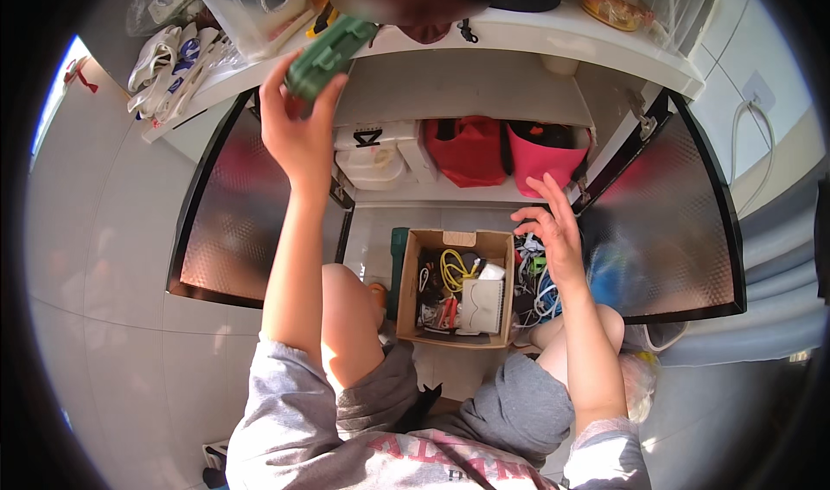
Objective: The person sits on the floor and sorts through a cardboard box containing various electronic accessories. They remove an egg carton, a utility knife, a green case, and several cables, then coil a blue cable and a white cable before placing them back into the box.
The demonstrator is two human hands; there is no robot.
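Observation:
A small green plastic case [332,58] with latches is gripped in my left hand [301,117], raised in front of the white countertop [506,39]. My right hand [553,237] is empty with its fingers apart, above the right side of an open cardboard box [455,344] on the floor. Inside the box lie a coiled yellow cable [454,271], a spiral notebook [482,305], red-handled pliers [447,311] and other small items. Beyond my right hand, a pink fabric bin [543,156] and a red bag [465,156] stand on the cabinet shelf.
Two dark-framed cabinet doors stand wide, the left door [227,230] and the right door [674,237]. A tangle of cables [541,289] lies right of the box, a dark green case [397,263] left of it. A clear container [249,16] and white straps [172,68] sit on the countertop.

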